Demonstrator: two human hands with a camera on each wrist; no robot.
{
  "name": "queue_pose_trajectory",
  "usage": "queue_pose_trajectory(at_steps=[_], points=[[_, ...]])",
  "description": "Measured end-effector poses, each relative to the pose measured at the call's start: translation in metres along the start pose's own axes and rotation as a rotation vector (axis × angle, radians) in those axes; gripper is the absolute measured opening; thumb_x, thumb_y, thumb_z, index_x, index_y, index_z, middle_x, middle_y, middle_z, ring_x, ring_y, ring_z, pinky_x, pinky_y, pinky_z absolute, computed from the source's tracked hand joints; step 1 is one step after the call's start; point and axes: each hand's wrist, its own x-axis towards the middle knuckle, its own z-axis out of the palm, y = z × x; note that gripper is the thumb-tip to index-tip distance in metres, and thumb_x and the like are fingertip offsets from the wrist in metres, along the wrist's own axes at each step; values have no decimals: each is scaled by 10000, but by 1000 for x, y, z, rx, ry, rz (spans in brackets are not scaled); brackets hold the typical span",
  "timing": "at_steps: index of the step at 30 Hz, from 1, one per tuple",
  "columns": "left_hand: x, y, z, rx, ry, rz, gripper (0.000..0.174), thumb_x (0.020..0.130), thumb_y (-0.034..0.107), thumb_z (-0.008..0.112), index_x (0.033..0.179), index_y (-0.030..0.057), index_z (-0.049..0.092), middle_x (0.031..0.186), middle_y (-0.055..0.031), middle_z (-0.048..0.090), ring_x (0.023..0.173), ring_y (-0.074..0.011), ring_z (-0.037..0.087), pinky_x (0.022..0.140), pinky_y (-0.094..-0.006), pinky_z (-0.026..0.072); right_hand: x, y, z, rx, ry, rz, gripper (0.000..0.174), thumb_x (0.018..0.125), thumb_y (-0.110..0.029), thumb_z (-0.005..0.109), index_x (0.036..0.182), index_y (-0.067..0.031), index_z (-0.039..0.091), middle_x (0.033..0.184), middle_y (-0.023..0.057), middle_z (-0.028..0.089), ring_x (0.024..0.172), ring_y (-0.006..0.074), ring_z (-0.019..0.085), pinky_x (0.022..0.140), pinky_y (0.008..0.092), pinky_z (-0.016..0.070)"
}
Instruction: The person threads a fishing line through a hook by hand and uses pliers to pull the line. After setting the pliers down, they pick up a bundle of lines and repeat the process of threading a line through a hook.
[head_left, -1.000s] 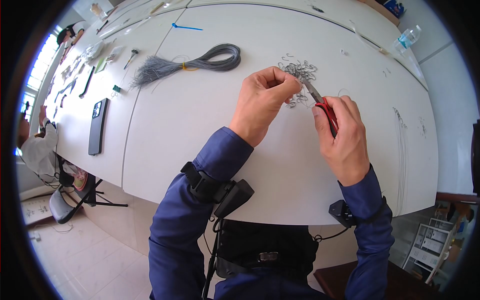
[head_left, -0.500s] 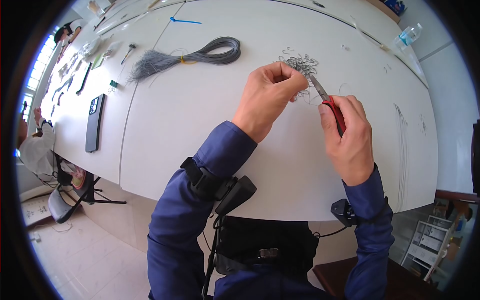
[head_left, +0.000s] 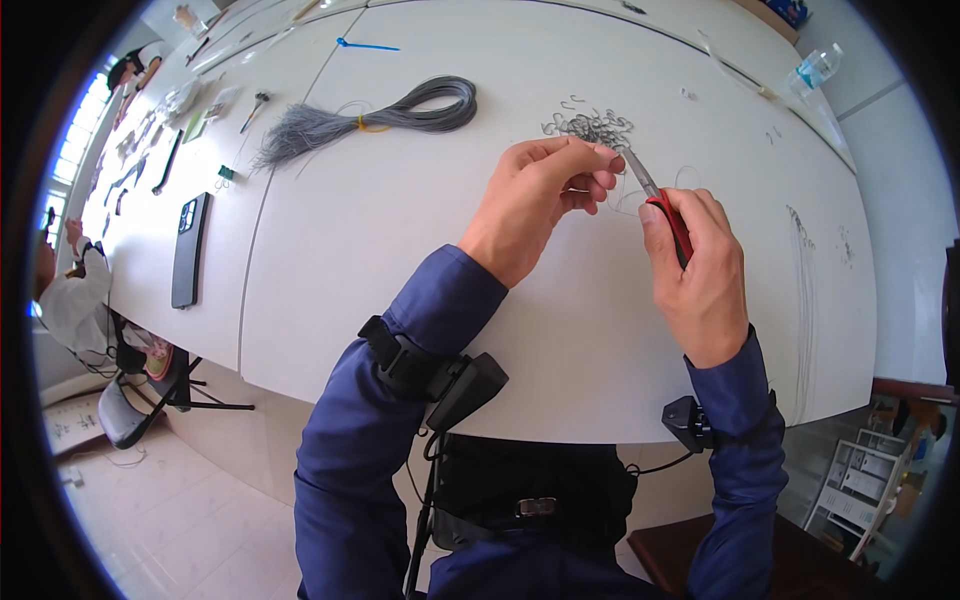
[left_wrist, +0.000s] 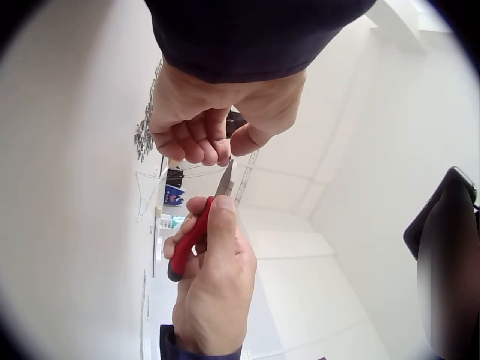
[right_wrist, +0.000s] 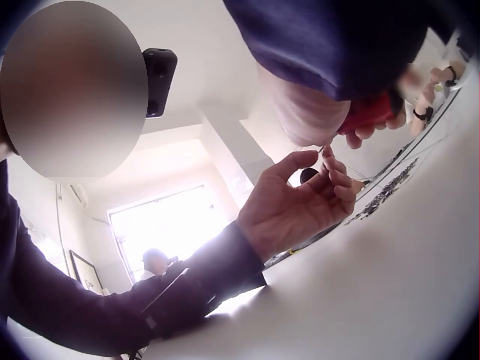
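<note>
In the head view my right hand (head_left: 700,275) grips red-handled pliers (head_left: 675,232), whose metal nose (left_wrist: 226,178) points up at my left fingertips. My left hand (head_left: 530,200) pinches a tiny dark piece like a small hook between thumb and forefinger, right at the plier tip; the fingers mostly hide it. Its other fingers are loosely curled in the left wrist view. A thin clear line (left_wrist: 139,193) loops out beside the plier tip. Just beyond my left fingers lies a pile of small dark metal hooks (head_left: 597,126) on the white table (head_left: 400,270).
A bundle of grey line (head_left: 440,118) tied with a yellow band lies left of the hooks. Further left are a black phone (head_left: 190,250) and a blue cable tie (head_left: 370,46). Several hooked lines (head_left: 805,300) lie at right; a bottle (head_left: 817,68) stands at far right.
My left hand has turned a little, and its lower fingers have loosened and spread below the thumb. The pliers have shifted slightly right and now stay close to the left fingertips.
</note>
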Motion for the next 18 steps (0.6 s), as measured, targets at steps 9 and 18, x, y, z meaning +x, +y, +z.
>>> queue_pose_trajectory(at_steps=[9, 18], points=[[2, -2, -2, 42, -3, 2, 176, 970, 151, 606, 963, -14, 667, 898, -58, 655, 811, -131, 579, 777, -289, 474, -1, 1, 2, 11, -2, -20, 143, 953, -131, 651, 1002, -1, 615, 895, 126, 592, 850, 301, 557, 745, 398, 480], [2, -5, -2, 165, 50, 54, 150, 943, 138, 661, 931, -10, 679, 864, -49, 663, 770, -115, 583, 762, -267, 474, -3, 1, 1, 37, -18, 12, 152, 959, -140, 643, 995, 5, 620, 900, 138, 603, 870, 320, 574, 757, 408, 483]])
